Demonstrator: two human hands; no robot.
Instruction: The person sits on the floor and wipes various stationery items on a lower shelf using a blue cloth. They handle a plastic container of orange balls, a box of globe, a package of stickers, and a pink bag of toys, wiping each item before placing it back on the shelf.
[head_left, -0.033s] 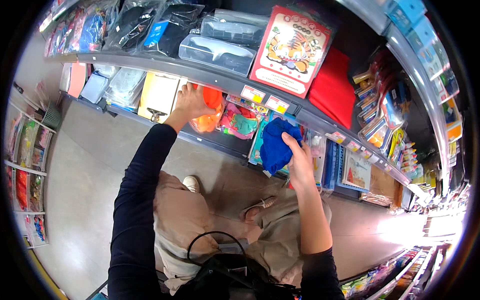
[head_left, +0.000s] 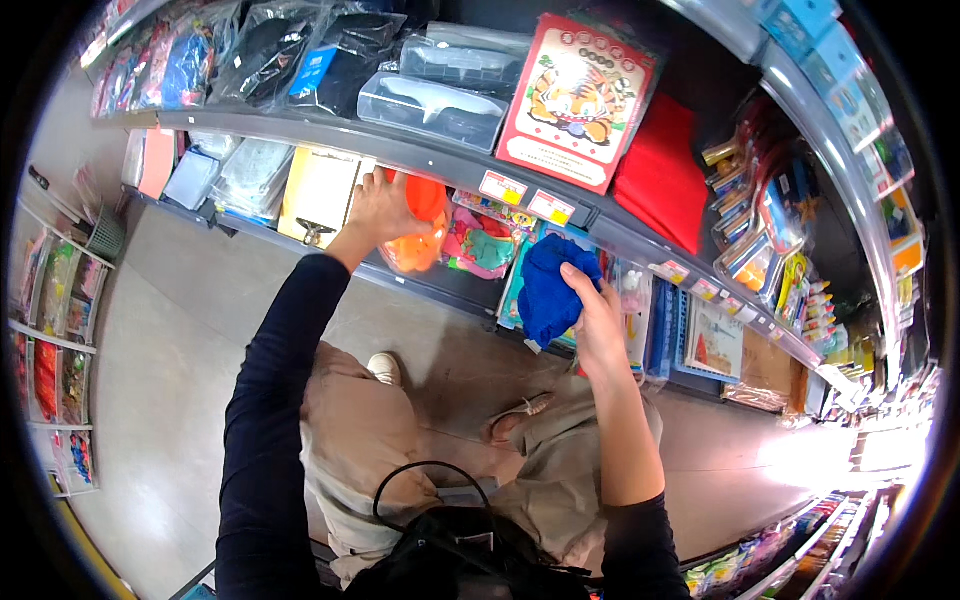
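Left hand [head_left: 380, 210], at eleven o'clock from the wearer: half-curled, fingers parted, against an orange tub [head_left: 427, 200] on the lower shelf [head_left: 460, 291]; whether it grips, I cannot tell. Right hand [head_left: 598, 318], at one o'clock: closed on a crumpled blue cloth bundle [head_left: 550, 292], thumb laid over it, likely to stop loose folds slipping. Clipboard [head_left: 318, 190], at the tub's nine o'clock: face outward, presumably for display. Pink-and-green packet [head_left: 482, 243], at its four o'clock.

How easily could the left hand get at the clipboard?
Yes, probably easily: the left hand is close beside the clipboard, and nothing covers its near end or metal clip, though the upper shelf seems to overhang its far end.
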